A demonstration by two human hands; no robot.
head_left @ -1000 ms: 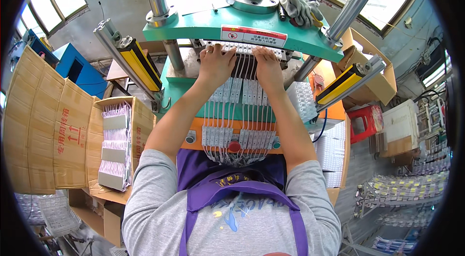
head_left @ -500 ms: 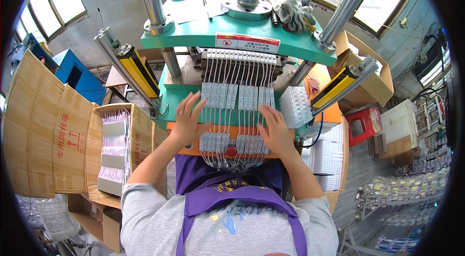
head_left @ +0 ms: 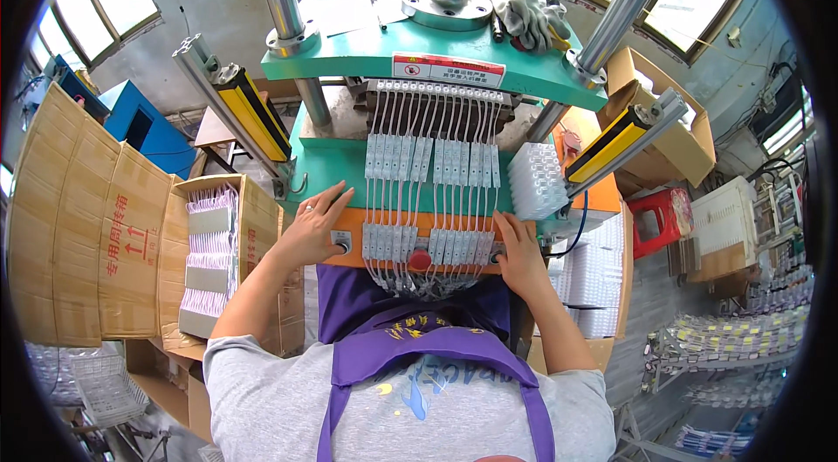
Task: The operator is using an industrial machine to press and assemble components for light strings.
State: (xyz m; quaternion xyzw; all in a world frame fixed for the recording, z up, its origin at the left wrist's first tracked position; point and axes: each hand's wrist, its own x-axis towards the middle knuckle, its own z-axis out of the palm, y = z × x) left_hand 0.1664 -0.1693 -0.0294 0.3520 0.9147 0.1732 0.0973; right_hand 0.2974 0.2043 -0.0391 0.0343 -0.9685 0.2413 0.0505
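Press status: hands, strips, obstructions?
Left hand empty, at silver-ringed button; right hand empty, right side of orange panel. White strips drape from press over panel. Neither hand inside press.

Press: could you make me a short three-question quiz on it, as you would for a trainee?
1. True or false: the gloves lie on top of the press.
2. Midway between the left hand and the right hand is a round button. Is it a) yellow, b) red or c) blue?
3. Fill in: the white stack stands nearer the ____ hand.

Key: 1 true; 2 b; 3 right.
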